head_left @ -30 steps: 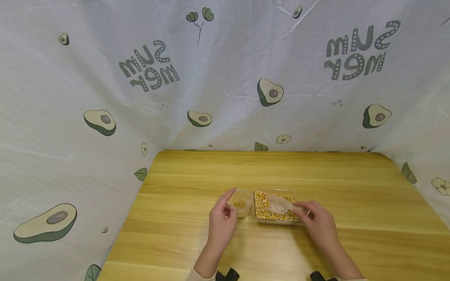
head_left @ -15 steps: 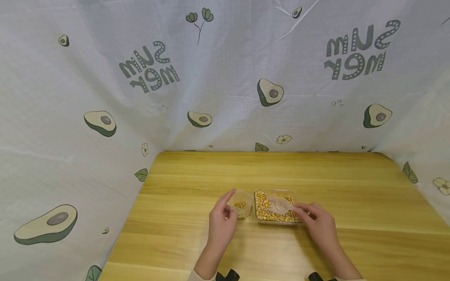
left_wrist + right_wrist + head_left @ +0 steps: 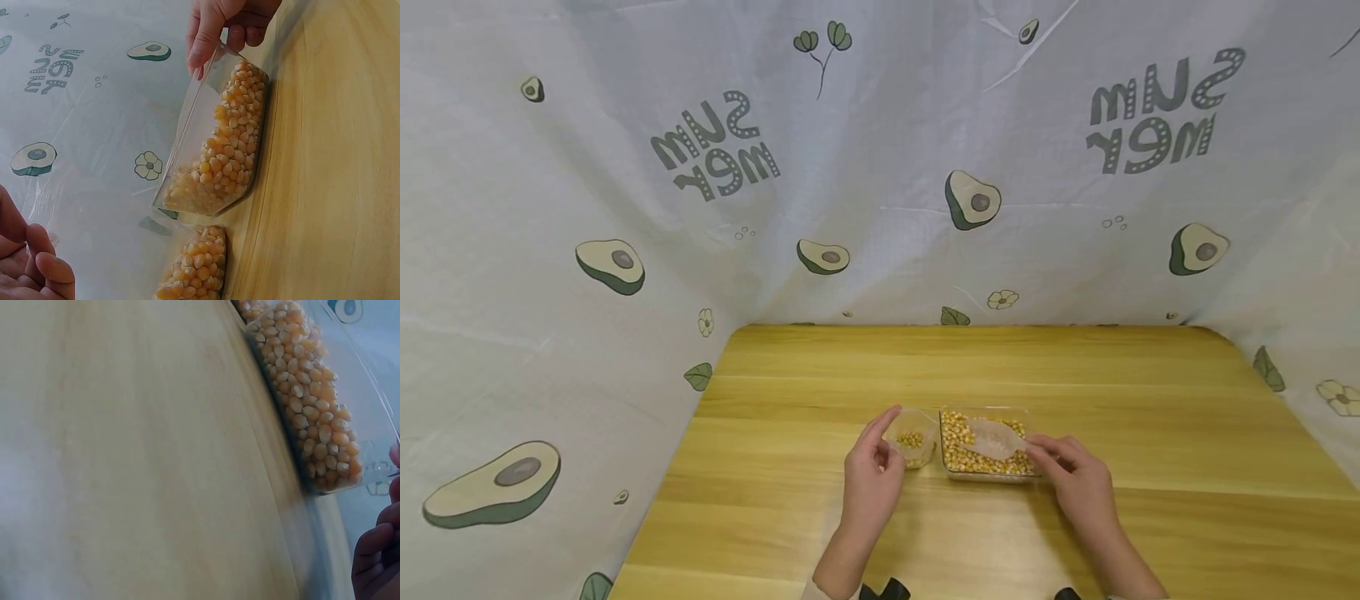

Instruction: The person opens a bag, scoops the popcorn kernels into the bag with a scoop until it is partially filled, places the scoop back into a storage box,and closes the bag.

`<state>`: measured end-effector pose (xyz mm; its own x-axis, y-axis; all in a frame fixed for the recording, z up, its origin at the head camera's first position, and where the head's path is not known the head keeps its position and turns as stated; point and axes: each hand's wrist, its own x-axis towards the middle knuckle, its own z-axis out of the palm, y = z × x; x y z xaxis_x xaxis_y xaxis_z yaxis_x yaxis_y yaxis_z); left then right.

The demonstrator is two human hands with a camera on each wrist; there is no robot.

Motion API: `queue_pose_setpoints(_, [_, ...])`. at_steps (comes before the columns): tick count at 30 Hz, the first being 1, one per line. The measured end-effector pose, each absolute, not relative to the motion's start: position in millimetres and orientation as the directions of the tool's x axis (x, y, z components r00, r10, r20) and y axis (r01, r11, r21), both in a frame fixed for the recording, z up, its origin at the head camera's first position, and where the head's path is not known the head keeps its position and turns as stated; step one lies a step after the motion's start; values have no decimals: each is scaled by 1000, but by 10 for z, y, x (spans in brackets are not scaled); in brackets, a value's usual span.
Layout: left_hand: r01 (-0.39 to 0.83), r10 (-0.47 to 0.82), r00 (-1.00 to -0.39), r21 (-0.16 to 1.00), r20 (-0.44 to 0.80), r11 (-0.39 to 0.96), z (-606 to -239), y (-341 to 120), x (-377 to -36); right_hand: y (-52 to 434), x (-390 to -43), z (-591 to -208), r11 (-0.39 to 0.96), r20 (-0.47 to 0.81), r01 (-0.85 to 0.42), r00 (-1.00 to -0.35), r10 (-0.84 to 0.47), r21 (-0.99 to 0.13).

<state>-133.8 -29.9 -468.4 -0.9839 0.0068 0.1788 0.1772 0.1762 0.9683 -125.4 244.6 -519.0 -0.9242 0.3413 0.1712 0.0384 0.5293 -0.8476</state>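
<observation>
Two containers: a small clear cup (image 3: 913, 440) and a larger clear rectangular tub (image 3: 985, 444) stand side by side, just apart, low in the middle of the head view
Tub: filled with yellow corn kernels (image 3: 958, 442); in the left wrist view it runs from upper middle down to the centre of the frame, its kernels (image 3: 228, 150) heaped against the wall nearest the wood
Cup: holds a thin layer of kernels; in the left wrist view only its lower part (image 3: 194, 265) shows at the bottom edge, below the tub
Scoop: a pale translucent scoop (image 3: 992, 438) lies over the kernels in the tub, bowl toward the cup, handle toward the lower right of the frame
Right hand: the right hand (image 3: 1075, 482) sits at the tub's right end, fingers (image 3: 1047, 450) curled and pinching the scoop's handle; in the left wrist view it (image 3: 228, 22) is at the top edge, thumb down along the tub's rim
Left hand: the left hand (image 3: 871, 477) is just left of the cup, index finger stretched up along the cup's left rim, thumb bent toward its near side; whether the fingers touch the wall I cannot tell; it holds nothing
Table: light wooden table (image 3: 1150, 400) fills the lower half of the head view
Backdrop: pale cloth (image 3: 880, 167) printed with avocados across the upper half
</observation>
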Motion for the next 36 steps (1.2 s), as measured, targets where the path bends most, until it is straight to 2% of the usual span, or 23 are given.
queue_pose_setpoints(20, [158,3,-987,976,159,149,-4684,-316,-1324,2410,-1214,-5219,353,131,14,-915,383,-935])
queue_pose_setpoints(36, [170,-1,-985,972,172,165,-4681,-312,-1327,2423,-1204,-5226,330,111,32,-907,405,-944])
